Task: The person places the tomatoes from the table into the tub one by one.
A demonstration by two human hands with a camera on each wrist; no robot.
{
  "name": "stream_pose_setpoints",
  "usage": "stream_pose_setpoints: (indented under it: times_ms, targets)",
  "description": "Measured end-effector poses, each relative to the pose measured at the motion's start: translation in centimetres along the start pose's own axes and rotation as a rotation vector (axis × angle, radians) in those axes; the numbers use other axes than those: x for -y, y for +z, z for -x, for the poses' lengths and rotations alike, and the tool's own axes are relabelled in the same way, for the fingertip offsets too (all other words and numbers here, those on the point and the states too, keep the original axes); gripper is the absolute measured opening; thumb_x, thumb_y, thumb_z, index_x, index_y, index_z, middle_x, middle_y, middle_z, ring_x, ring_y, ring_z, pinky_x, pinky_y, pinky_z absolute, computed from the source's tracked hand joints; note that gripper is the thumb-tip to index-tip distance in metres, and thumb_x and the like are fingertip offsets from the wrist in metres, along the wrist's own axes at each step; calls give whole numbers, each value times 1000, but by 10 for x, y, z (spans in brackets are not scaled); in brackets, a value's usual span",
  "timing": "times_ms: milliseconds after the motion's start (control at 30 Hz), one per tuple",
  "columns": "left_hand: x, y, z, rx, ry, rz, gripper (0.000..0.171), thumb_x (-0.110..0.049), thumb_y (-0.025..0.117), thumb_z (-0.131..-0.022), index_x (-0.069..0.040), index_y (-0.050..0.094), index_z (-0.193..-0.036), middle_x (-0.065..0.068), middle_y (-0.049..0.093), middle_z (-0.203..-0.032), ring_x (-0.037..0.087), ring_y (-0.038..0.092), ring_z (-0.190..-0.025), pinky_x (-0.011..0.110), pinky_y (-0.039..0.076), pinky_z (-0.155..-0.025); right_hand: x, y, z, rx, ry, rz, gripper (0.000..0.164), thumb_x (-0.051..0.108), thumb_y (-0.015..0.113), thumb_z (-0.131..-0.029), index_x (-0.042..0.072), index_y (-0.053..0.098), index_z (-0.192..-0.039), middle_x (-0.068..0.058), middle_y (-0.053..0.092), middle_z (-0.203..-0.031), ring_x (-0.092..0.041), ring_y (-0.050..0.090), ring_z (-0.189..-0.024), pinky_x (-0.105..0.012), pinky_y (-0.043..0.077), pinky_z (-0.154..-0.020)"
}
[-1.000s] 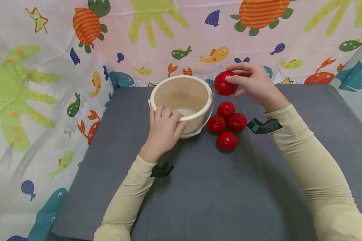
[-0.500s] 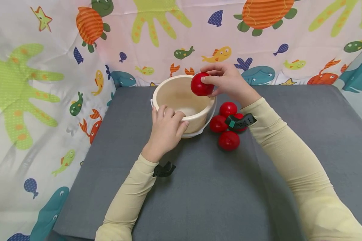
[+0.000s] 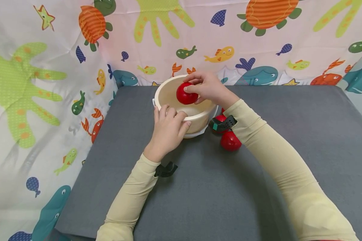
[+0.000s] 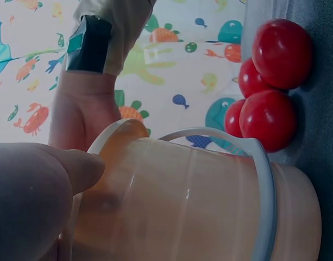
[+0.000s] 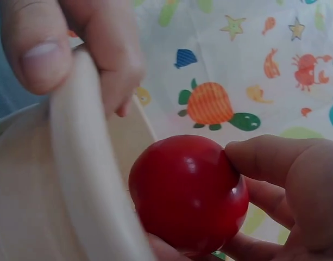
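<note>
A cream plastic bucket (image 3: 196, 126) stands upright on the grey cloth. My left hand (image 3: 166, 130) grips its near rim, fingers hooked over the inside and thumb outside. Above the bucket's mouth, just inside the far right rim, my right hand (image 3: 209, 88) holds a shiny red ball (image 3: 185, 93). In the right wrist view the thumb and fingers pinch this ball (image 5: 188, 193) beside the rim (image 5: 85, 147). Several more red balls (image 3: 230, 141) lie grouped right of the bucket, partly hidden by my right wrist; the left wrist view shows the group (image 4: 268, 120) more fully.
The bucket's pale handle (image 4: 264, 196) hangs down along its outer side. A black wrist strap (image 3: 222, 124) overlaps the ball group. The grey table surface (image 3: 205, 194) reaches a curtain (image 3: 157, 60) printed with sea animals at the back and left.
My right hand has carried the red ball left from above the group and lowered it into the bucket's mouth. The left hand keeps its grip on the rim.
</note>
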State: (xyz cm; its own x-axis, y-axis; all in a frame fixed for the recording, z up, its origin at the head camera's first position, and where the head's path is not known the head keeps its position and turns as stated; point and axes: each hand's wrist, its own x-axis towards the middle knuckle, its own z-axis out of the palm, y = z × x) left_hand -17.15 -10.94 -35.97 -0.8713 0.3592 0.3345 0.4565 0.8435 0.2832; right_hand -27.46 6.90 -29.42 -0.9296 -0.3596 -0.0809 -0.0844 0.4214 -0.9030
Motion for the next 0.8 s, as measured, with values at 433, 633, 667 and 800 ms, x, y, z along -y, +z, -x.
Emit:
stream_pose_setpoints:
  times_ms: [433, 633, 667, 800]
  targets:
    - [-1, -2, 0, 12, -6, -12, 27, -32, 61, -100, -12, 67, -118, 17, 63, -115, 42, 38, -140, 74, 14, -118, -4, 16, -4, 41, 42, 104, 43, 18, 68, -95, 11, 61, -136, -15, 62, -136, -32, 63, -117, -41, 64, -75]
    - [0, -1, 0, 16, -14, -5, 27, -32, 62, -100, -12, 66, -118, 18, 63, -117, 43, 38, -141, 74, 13, -119, -5, 18, -6, 38, 69, 152, 43, 22, 70, -94, 13, 62, -135, -13, 63, -136, -31, 64, -115, -40, 64, -72]
    - [0, 0, 0, 15, -15, -4, 27, -32, 62, -100, -12, 66, -117, 18, 63, -117, 43, 38, -141, 74, 13, -119, -5, 18, -6, 39, 70, 159, 42, 22, 70, -94, 13, 63, -135, -13, 64, -135, -31, 64, -114, -39, 64, -71]
    - [-2, 0, 0, 9, -10, 4, 26, -31, 62, -100, -11, 66, -116, 18, 63, -117, 44, 38, -141, 74, 13, -119, -5, 19, -7, 55, 75, 172, 42, 21, 70, -94, 14, 63, -134, -12, 64, -134, -31, 65, -113, -39, 64, -71]
